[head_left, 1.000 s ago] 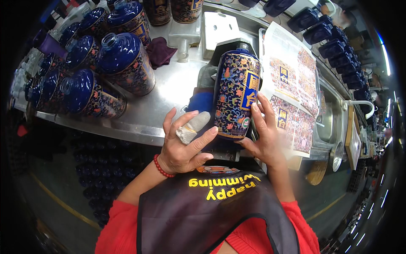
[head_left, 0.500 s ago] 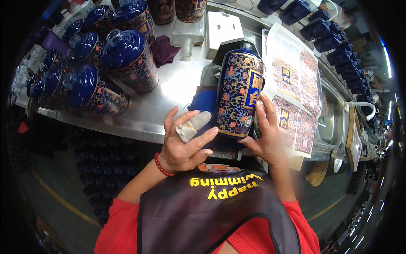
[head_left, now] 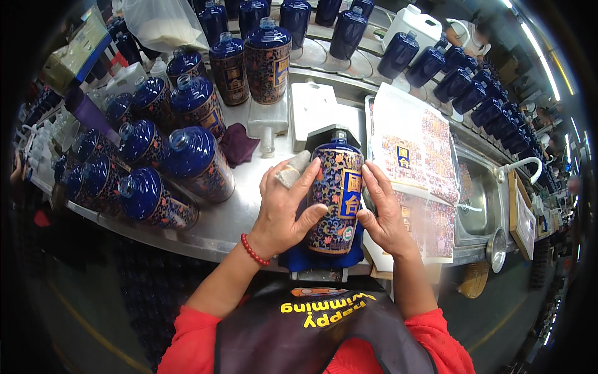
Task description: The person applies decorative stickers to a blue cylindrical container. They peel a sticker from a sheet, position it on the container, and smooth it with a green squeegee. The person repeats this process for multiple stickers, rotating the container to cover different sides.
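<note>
A blue glass bottle (head_left: pixel 322 209) with a colourful floral wrap and a blue-and-gold label lies on a dark holder, its neck pointing away from me. A blue cloth (head_left: pixel 299 258) shows beneath it. My left hand (head_left: pixel 281 212) rests along the bottle's left side, the index fingertip near the shoulder and the thumb over the front. A greyish-white cover (head_left: pixel 293 171) wraps one of its fingers. On the opposite side, my right hand (head_left: pixel 387 218) has its fingers against the edge of the wrap and its thumb beside the label. Both hands hold the bottle between them.
Several wrapped bottles (head_left: pixel 199 159) crowd the metal counter at left, near a purple cloth (head_left: pixel 237 144) and a clear bottle (head_left: pixel 269 121). Printed floral sheets (head_left: pixel 414 146) lie at right, before a sink (head_left: pixel 476 202). Plain blue bottles (head_left: pixel 397 55) line the back.
My left hand has moved from beside the bottle onto its left side. My right hand has shifted up along the right edge. The view has tilted up, showing more of the back row.
</note>
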A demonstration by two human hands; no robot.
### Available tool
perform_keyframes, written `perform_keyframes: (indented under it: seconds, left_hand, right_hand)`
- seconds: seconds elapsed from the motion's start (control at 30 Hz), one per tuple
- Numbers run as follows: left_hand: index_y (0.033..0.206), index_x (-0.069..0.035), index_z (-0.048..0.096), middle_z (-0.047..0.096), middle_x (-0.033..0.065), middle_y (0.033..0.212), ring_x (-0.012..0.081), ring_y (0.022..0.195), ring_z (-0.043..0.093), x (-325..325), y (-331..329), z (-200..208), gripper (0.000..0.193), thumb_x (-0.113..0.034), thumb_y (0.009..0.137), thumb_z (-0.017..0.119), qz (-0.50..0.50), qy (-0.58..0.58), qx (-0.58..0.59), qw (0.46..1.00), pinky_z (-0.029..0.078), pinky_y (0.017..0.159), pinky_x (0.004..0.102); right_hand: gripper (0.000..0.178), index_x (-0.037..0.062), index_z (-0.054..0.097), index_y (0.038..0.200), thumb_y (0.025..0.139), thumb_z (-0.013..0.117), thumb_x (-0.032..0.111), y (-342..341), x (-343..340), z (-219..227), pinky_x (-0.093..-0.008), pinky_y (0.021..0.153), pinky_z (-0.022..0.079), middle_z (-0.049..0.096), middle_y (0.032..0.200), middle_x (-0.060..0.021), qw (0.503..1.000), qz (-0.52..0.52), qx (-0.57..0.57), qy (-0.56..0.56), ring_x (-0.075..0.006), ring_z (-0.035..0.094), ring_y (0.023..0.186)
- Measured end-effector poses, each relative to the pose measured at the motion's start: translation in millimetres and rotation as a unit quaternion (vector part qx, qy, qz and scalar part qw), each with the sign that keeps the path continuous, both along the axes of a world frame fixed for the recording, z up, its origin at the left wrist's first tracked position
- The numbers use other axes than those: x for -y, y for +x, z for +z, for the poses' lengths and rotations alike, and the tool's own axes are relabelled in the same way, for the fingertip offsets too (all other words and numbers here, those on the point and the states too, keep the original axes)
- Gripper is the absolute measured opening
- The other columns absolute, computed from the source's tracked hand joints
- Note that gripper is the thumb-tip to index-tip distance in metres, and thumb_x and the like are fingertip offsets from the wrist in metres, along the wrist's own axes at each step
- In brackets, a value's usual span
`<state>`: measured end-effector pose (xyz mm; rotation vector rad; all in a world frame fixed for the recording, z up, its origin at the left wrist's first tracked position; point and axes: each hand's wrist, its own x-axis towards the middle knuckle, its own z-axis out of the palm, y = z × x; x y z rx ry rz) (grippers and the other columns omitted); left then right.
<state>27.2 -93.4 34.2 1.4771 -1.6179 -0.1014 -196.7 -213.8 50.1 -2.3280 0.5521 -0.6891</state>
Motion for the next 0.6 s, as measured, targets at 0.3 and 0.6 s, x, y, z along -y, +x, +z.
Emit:
perform_keyframes:
  seconds: [0.3,0.6]
  left_hand:
    - [0.15,-0.003,0.048,0.057,0.0208,0.139,0.0412,0.131,0.045,14,2,2,0.076,-0.058,0.099,0.056,0.013,0.01,-0.01,1.0,0.023,0.117,0.0539]
    - [0.152,-0.002,0.044,0.056,0.0238,0.14,0.0429,0.135,0.044,8,2,3,0.081,-0.062,0.098,0.054,0.015,0.035,-0.013,0.999,0.021,0.117,0.0567]
  right_hand:
    - [0.074,0.0037,0.038,0.157,0.102,0.057,0.05,4,12,-3,-0.0456,0.118,0.034,0.034,0.158,-0.0249,1.0,-0.009,0.001,0.026,-0.0411,0.038,0.146]
    - [0.076,0.0006,0.037,0.156,0.102,0.056,0.051,-1,13,-6,-0.0447,0.118,0.035,0.037,0.156,-0.0259,0.999,-0.018,0.003,0.027,-0.041,0.039,0.145]
